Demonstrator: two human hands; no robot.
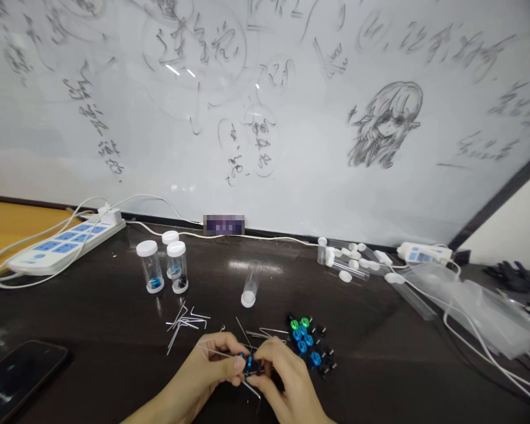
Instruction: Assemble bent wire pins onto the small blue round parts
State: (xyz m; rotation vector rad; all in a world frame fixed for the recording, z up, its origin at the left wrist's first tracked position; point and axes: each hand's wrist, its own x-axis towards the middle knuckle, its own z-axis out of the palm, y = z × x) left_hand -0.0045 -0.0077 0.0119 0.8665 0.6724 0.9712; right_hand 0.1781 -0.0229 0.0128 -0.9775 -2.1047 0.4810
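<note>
My left hand (207, 371) and my right hand (289, 380) meet low in the middle of the view. Between their fingertips is a small blue-and-black part (249, 361), mostly covered by the fingers. A thin bent metal wire (252, 388) sticks out below the fingertips, and another thin wire (216, 351) crosses the left fingers. Loose bent wires (186, 323) lie in a heap beyond my left hand, straighter wires (265, 334) just beyond the right. Several small blue, green and black parts (302, 340) cluster right of my right hand.
Capped clear tubes (151, 268) with parts inside stand at the left back. A clear tube (251, 284) stands on its white cap mid-table. Tubes and white caps (353, 262) lie behind right, near plastic bags (481, 300). A phone (24, 380), power strip (66, 241) and cables edge the dark table.
</note>
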